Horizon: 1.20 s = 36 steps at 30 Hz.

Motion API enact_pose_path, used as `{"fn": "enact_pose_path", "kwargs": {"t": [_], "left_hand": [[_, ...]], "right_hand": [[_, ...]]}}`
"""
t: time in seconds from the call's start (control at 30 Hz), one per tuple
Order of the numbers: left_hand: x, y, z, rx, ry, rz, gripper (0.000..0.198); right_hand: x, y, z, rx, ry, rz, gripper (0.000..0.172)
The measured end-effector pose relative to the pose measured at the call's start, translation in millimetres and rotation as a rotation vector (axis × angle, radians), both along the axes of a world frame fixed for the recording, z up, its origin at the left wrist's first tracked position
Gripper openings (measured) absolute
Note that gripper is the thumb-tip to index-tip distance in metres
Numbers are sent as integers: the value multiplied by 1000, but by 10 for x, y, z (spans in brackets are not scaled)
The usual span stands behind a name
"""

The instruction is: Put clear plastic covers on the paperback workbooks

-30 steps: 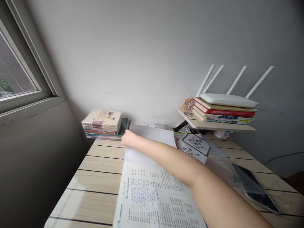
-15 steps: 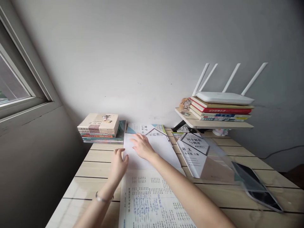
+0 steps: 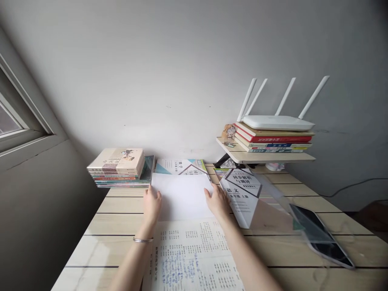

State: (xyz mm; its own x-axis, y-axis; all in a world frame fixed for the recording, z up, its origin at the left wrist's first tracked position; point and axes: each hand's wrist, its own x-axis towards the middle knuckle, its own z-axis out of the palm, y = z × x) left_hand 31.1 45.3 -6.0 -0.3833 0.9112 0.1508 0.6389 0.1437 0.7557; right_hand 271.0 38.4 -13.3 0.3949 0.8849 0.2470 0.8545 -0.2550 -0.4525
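A blank white sheet (image 3: 182, 197) lies on a printed page with blue handwriting (image 3: 190, 254) on the wooden desk (image 3: 121, 205). My left hand (image 3: 152, 205) rests against the sheet's left edge, fingers pointing away from me. At its right edge lies my right hand (image 3: 217, 202), fingers spread, partly over a Chinese-language workbook (image 3: 242, 202). Neither hand visibly grips the sheet. A silver bracelet (image 3: 143, 239) circles my left wrist. Beyond the sheet, a maths booklet (image 3: 181, 166) is partly hidden.
A stack of books (image 3: 117, 169) stands at the desk's far left, below a window (image 3: 9, 121). A white router (image 3: 274, 122) sits on books on a small shelf (image 3: 265, 157). A clear plastic sheet and dark tablet (image 3: 318, 234) lie to the right.
My right hand has moved rightward to the sheet's right edge. My left hand has come in beside its left edge. The whole view has shifted as my head turned.
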Motion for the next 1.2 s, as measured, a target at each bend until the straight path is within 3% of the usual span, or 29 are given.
{"fn": "enact_pose_path", "kwargs": {"t": [0.3,0.5,0.63,0.73,0.93,1.0,1.2], "left_hand": [[23,-11,-108,89,16,-30,49],[10,-14,-136,173,-52,27,43],[11,-55,0,117,-36,114,44],[-17,-82,140,121,-108,151,42],[-68,-130,259,236,-215,23,35],[-57,-151,281,276,-243,17,33],[-52,-199,382,285,-326,3,24]], "right_hand": [[82,49,-84,102,128,-32,41],[229,198,-114,375,567,-21,58],[295,168,46,338,684,100,57],[319,103,132,421,701,148,59],[328,99,147,512,804,157,51],[324,137,141,536,835,130,56],[300,195,126,426,819,134,64]]}}
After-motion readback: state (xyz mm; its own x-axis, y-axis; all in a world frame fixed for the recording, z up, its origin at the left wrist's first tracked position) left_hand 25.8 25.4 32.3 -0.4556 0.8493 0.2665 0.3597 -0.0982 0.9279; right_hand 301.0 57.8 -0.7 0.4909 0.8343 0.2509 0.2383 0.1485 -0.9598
